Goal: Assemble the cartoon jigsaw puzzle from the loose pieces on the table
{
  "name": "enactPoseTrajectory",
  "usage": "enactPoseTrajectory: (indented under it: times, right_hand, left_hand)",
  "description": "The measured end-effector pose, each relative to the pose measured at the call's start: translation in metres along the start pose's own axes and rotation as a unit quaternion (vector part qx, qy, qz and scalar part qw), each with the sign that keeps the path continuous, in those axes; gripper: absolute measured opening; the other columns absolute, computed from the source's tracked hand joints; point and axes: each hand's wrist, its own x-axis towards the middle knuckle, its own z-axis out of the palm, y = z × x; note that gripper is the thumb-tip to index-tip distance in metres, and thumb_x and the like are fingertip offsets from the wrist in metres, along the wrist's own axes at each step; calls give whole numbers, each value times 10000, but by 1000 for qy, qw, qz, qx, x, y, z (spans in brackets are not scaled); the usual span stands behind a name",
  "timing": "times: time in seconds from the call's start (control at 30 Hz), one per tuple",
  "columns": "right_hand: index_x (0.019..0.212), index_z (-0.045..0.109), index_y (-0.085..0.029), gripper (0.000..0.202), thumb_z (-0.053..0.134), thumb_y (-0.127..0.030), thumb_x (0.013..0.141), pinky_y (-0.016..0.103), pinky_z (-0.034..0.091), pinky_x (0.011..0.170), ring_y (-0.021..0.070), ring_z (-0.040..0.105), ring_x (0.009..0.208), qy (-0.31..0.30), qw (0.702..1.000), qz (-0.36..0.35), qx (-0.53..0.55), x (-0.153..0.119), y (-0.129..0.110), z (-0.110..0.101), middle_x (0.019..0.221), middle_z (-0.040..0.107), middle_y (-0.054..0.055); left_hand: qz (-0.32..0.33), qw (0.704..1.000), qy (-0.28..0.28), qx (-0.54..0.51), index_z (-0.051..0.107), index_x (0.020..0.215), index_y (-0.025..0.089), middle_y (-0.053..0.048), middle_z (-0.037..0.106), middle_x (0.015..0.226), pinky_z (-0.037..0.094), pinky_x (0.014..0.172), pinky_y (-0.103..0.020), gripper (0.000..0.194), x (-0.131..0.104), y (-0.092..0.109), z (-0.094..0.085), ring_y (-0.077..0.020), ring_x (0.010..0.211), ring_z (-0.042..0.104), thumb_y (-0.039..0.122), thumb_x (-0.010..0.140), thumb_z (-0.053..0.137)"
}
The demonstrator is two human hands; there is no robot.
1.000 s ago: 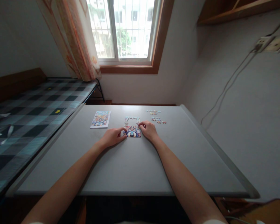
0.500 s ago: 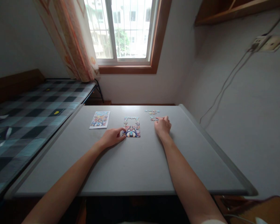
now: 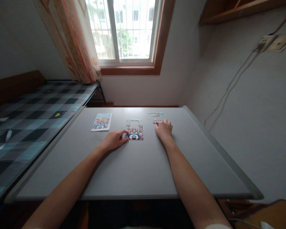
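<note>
A partly assembled jigsaw puzzle [image 3: 134, 134] lies flat on the table, its lower part filled with a colourful picture and a gap in its upper middle. My left hand [image 3: 113, 140] rests at its left edge, thumb and forefinger apart and touching it. To the right, my right hand [image 3: 164, 128] is closed, its fingertips down at the near end of a small cluster of loose puzzle pieces [image 3: 158, 120]. A small piece seems to be under those fingertips, partly hidden. More loose pieces [image 3: 155, 114] lie just behind in short rows.
A printed reference picture [image 3: 101, 122] lies left of the puzzle on the grey table [image 3: 133, 171]. A bed with a checked cover [image 3: 38, 111] stands along the left. Behind are a window [image 3: 131, 31] and a curtain [image 3: 78, 47]. A cable [image 3: 225, 92] hangs on the right wall.
My right hand has shifted slightly left and toward me, its fingertips now at the near edge of the loose pieces. My left hand and the puzzle have stayed in place.
</note>
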Motion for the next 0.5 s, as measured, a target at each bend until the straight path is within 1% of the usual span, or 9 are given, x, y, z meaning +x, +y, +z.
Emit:
enactPoseTrajectory:
  times: [0.1,0.27,0.5]
  right_hand:
    - [1027,718,-240,275,501,-244,858,367,362,827,268,481,1008,11,1000,-16,12,1,0,3,1060,588,130]
    - [959,729,-244,228,530,-252,847,356,358,823,242,496,970,18,999,-16,28,4,3,7,1038,617,109]
    - [914,732,-234,219,522,-250,852,362,352,816,246,514,969,10,999,-12,33,5,4,4,1035,636,105]
  left_hand:
    - [2,1000,4,0,608,1092,290,41,537,620,280,541,-229,317,0,0,0,-125,561,498,476,859,502]
    - [-4,1000,-2,1,613,1095,283,38,543,615,279,542,-226,319,0,1,-1,-125,560,498,470,861,502]
    - [3,1000,-2,-4,609,1100,285,39,551,627,284,551,-224,326,1,-1,1,-129,566,496,480,863,497]
